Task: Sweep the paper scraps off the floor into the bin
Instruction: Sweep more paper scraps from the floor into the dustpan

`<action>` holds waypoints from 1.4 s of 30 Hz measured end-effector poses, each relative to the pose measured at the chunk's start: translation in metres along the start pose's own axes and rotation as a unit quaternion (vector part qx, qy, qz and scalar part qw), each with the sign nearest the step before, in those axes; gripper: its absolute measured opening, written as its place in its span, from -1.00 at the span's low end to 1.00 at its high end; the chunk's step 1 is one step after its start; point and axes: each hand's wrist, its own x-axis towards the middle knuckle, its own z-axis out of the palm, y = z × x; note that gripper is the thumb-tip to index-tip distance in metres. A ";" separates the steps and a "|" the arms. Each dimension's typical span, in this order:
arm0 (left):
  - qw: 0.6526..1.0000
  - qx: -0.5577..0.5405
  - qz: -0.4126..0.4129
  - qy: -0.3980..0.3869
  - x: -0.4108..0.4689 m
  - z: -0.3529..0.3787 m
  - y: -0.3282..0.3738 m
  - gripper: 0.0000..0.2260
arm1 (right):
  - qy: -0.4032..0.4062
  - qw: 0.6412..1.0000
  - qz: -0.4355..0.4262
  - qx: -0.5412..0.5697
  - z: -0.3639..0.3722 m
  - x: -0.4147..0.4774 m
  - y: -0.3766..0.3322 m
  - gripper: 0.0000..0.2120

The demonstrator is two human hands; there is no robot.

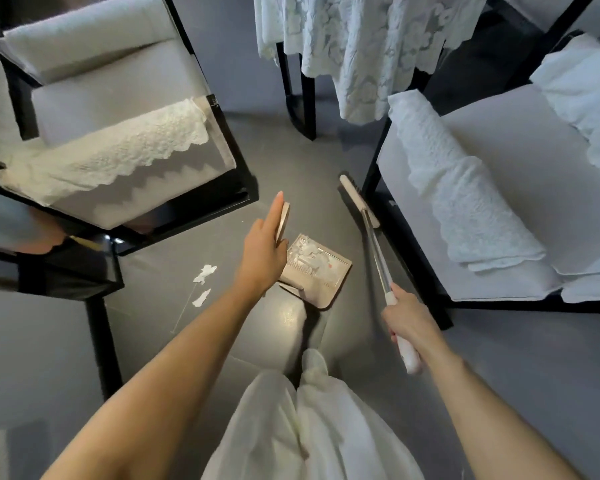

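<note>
A beige dustpan (321,271) rests on the dark floor just ahead of my feet, with white paper scraps (307,252) piled inside it. My left hand (264,251) holds the top of the dustpan's upright handle (284,220), index finger stretched along it. My right hand (407,315) grips the pale handle of a broom (378,251). The broom head (355,199) sits on the floor to the right of the pan, against a chair's black frame. Two torn scraps (205,273) (201,297) lie on the floor left of the dustpan.
A white cushioned chair with black frame (125,140) stands at the left, another (499,202) at the right, both draped with lace cloths. A lace tablecloth (354,46) hangs over black table legs ahead. A dark glossy stand (97,289) sits near left. My white trousers (309,427) fill the bottom.
</note>
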 end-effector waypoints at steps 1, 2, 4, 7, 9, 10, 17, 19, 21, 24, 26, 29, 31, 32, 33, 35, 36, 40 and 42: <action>1.000 0.001 0.004 -0.009 0.010 -0.001 0.001 -0.29 | 0.009 1.000 0.005 -0.005 -0.001 0.006 -0.003 -0.31; 1.000 0.002 0.006 -0.017 0.019 -0.001 0.002 -0.29 | 0.019 1.000 0.012 -0.010 -0.001 0.012 -0.007 -0.32; 0.999 0.010 0.017 -0.030 0.038 -0.003 0.002 -0.29 | 0.034 0.999 0.022 -0.025 0.001 0.027 -0.013 -0.33; 0.998 0.020 0.043 -0.049 0.064 -0.006 0.000 -0.30 | 0.047 0.997 0.033 -0.050 0.011 0.053 -0.019 -0.33; 0.996 0.027 0.057 -0.060 0.081 -0.004 -0.004 -0.31 | 0.055 0.995 0.043 -0.064 0.016 0.069 -0.023 -0.35; 0.995 0.032 0.063 -0.067 0.089 -0.003 -0.006 -0.31 | 0.060 0.994 0.050 -0.072 0.020 0.076 -0.023 -0.35; 0.993 0.014 0.106 -0.052 0.133 0.001 -0.013 -0.29 | 0.090 0.991 0.046 -0.092 0.039 0.129 -0.020 -0.36; 0.993 0.012 0.107 -0.050 0.137 0.005 -0.010 -0.28 | 0.066 0.994 0.048 -0.076 0.041 0.135 -0.022 -0.34; 0.993 0.009 0.105 -0.056 0.138 0.009 -0.005 -0.28 | 0.037 0.997 0.055 -0.037 0.039 0.126 -0.026 -0.32; 0.992 0.016 0.096 -0.074 0.128 0.012 -0.001 -0.27 | -0.008 0.997 0.058 0.046 0.029 0.103 -0.034 -0.26; 0.992 0.030 0.090 -0.088 0.118 0.009 -0.001 -0.27 | -0.025 0.990 0.079 0.115 0.012 0.088 -0.039 -0.28; 0.991 0.051 0.080 -0.098 0.105 0.000 -0.002 -0.28 | -0.029 0.961 0.116 0.250 -0.016 0.065 -0.043 -0.40; 0.991 0.051 0.074 -0.099 0.100 -0.005 -0.001 -0.29 | -0.032 0.967 0.108 0.227 -0.018 0.049 -0.047 -0.40; 0.991 0.050 0.072 -0.100 0.100 -0.006 -0.001 -0.29 | -0.030 0.979 0.094 0.179 -0.013 0.043 -0.049 -0.35; 0.991 0.048 0.069 -0.102 0.100 -0.007 0.000 -0.29 | -0.019 0.987 0.082 0.135 -0.008 0.039 -0.051 -0.29; 0.991 0.047 0.066 -0.107 0.100 -0.007 -0.002 -0.30 | -0.002 0.994 0.077 0.081 0.002 0.031 -0.053 -0.24; 0.991 0.047 0.066 -0.107 0.100 -0.007 -0.004 -0.29 | 0.002 0.995 0.075 0.063 0.006 0.029 -0.053 -0.27; 0.991 0.043 0.071 -0.102 0.103 -0.005 -0.011 -0.29 | 0.036 0.995 0.073 0.052 0.013 0.019 -0.052 -0.33; 0.990 0.035 0.080 -0.107 0.107 -0.007 -0.012 -0.28 | 0.052 0.993 0.086 0.067 0.019 0.015 -0.053 -0.33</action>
